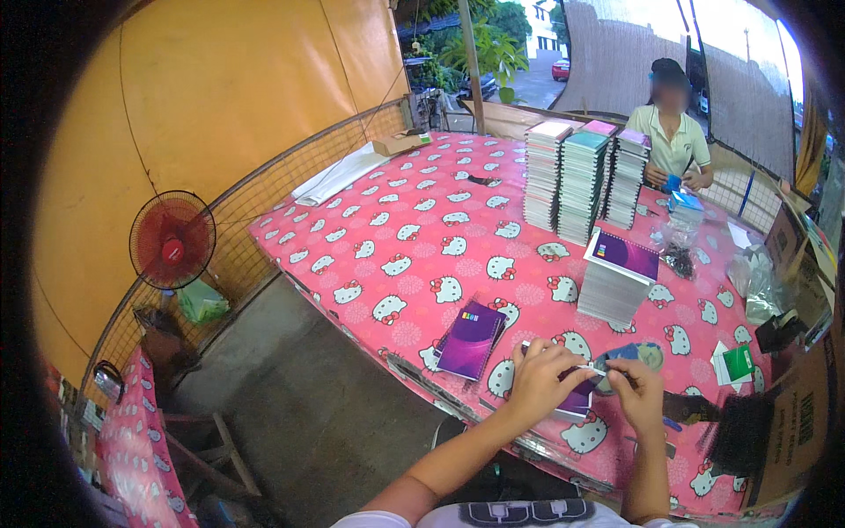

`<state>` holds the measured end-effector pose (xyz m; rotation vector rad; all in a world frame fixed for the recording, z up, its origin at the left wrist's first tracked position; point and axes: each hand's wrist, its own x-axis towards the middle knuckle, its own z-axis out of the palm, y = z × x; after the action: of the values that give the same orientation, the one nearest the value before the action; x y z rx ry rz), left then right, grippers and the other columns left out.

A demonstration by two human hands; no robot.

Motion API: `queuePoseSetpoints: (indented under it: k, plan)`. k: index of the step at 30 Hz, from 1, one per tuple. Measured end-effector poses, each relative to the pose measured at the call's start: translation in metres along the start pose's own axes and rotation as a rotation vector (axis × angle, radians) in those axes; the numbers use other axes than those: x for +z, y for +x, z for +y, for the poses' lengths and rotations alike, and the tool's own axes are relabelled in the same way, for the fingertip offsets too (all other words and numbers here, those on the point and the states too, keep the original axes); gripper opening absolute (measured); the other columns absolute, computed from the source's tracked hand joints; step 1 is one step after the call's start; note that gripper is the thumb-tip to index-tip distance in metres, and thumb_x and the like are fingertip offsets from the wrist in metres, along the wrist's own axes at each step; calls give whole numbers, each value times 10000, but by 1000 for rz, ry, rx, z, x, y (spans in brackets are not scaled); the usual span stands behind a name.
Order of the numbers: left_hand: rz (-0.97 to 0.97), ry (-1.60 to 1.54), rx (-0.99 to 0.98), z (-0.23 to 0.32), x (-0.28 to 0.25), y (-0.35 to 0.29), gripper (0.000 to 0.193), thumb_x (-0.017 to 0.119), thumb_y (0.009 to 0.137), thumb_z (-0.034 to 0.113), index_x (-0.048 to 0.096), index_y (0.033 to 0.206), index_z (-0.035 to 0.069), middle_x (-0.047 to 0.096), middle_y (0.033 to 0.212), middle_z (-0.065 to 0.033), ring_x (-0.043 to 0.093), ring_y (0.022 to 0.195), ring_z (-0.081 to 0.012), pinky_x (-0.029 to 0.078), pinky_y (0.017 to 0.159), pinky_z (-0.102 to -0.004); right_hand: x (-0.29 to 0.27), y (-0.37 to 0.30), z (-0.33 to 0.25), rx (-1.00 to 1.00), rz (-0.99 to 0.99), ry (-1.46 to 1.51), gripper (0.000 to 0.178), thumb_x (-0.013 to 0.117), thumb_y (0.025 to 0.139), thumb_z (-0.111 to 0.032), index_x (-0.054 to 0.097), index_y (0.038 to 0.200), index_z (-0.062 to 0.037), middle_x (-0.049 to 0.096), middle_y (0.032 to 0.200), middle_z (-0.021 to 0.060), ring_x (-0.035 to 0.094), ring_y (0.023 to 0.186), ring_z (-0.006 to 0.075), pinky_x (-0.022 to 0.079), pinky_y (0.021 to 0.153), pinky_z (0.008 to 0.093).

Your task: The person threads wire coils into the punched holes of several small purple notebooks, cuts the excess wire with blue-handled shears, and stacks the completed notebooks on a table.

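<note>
A purple notebook [576, 406] lies at the near edge of the table, mostly covered by my hands. My left hand [539, 384] is closed over it, fingers curled round its upper part near a white edge. My right hand [640, 392] is pinched at the right end of that edge; whatever is between its fingertips is too small to make out. Just left of my left hand lies a small pile of purple spiral notebooks [473, 341]. Beyond my hands stands a tall stack of white page blocks [610, 296] with a purple cover on top.
Tall stacks of spiral notebooks [584, 187] stand farther back on the pink patterned tablecloth [396, 264]. Across the table a person [673, 145] handles something blue. Cardboard boxes [792, 422] and plastic bags [759, 286] crowd the right side. A red fan [172, 239] is at left.
</note>
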<state>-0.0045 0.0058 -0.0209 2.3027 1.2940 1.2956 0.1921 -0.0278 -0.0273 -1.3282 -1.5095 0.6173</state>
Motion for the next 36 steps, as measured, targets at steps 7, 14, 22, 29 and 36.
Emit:
queuePoseSetpoints:
  k: [7,14,22,29,36]
  plan:
    - [37,9,28,0,8,1,202,692,782,346,704,830,150,661,871,17,556,992,-191,270,890,-519,-4,14,-3,-2,31,-2,205,695,773,-88,627,944,1,630,836,52,572,730,120,452,643,262]
    - [51,-8,45,-1,9,0,188,684,791,336,700,834,154,652,845,26,559,938,-183,270,852,-525,-6,15,-5,244,-124,336,146,690,783,-77,620,886,-1,604,806,19,556,724,88,447,624,247]
    - [42,-3,42,-1,9,-1,209,684,793,363,711,866,170,654,840,34,547,920,-175,270,839,-496,-1,14,-4,84,-94,157,104,679,806,-80,667,867,3,635,770,22,572,694,93,459,630,246]
    - [25,12,10,0,8,-1,204,693,788,364,714,870,178,669,874,42,547,944,-168,260,875,-537,-8,21,-15,269,-207,176,127,700,801,-99,682,868,8,667,806,36,591,716,93,478,653,253]
    - [9,-6,-9,3,5,-1,198,702,781,351,722,883,182,673,873,29,556,931,-170,261,886,-542,-14,22,-25,-54,-316,-70,129,696,799,-108,670,855,6,632,774,27,590,747,117,465,655,289]
